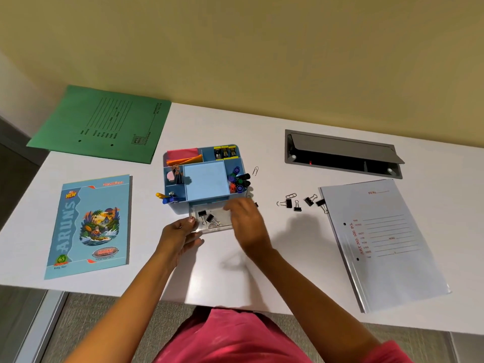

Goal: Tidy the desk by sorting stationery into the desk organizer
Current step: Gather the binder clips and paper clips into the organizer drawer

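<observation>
A blue desk organizer stands mid-desk, holding sticky notes, staplers, pens and markers. Its clear drawer is pulled out toward me with two black binder clips inside. My left hand holds the drawer's front left corner, thumb on its rim. My right hand hovers blurred over the drawer's right side; whether it holds anything is hidden. Several loose binder clips and a paper clip lie to the right, and another paper clip lies beside the organizer.
A blue notebook lies at the left, a green folder at the back left, a white file at the right. An open cable hatch sits in the desk at the back right.
</observation>
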Demonstrator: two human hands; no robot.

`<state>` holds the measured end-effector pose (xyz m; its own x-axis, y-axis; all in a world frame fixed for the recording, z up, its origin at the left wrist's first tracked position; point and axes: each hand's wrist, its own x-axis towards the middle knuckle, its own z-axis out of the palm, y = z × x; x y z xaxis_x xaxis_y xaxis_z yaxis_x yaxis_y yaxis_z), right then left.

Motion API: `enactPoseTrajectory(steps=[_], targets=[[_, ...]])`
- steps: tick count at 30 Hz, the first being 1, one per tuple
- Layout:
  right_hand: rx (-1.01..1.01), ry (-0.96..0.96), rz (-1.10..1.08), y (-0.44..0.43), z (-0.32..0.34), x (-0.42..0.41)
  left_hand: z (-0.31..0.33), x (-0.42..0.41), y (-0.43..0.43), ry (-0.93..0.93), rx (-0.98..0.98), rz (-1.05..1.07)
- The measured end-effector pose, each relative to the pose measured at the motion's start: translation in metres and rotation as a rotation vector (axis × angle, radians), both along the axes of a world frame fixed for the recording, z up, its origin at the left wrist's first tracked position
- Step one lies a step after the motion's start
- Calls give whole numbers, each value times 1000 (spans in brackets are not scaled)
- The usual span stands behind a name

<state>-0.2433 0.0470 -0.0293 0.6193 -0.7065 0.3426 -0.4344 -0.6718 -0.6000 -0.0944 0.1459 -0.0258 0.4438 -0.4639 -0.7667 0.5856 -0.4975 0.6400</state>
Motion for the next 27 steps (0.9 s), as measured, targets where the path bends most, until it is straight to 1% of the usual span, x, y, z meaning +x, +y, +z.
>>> enactPoseTrajectory(steps=[3, 5, 6, 7, 10, 12, 14, 21, 27], targets=[[5, -65, -227, -22, -9, -29, -1, 0, 0, 5, -7, -7], [95, -52, -338, -39, -21, -47, -2, 1, 0, 1, -8, -11], [145, -15, -383, -47, -29, -55, -2, 1, 1, -1, -7, -13], [170, 41, -428, -55, -35, -63, -3, 1, 1, -1, -5, -15], [139, 296, -524, -70, -54, -81, -4, 1, 1, -3, 1, -19], [158, 457, -540, -72, -59, -87, -5, 0, 0, -4, 2, -23], [160, 548, -520, -72, -59, -90, -4, 0, 0, -4, 1, -25], [139, 507, -503, -59, -58, -89, -5, 2, -1, 3, -4, -15], [157, 387, -521, -59, -49, -87, -6, 1, 1, 10, -10, -14]])
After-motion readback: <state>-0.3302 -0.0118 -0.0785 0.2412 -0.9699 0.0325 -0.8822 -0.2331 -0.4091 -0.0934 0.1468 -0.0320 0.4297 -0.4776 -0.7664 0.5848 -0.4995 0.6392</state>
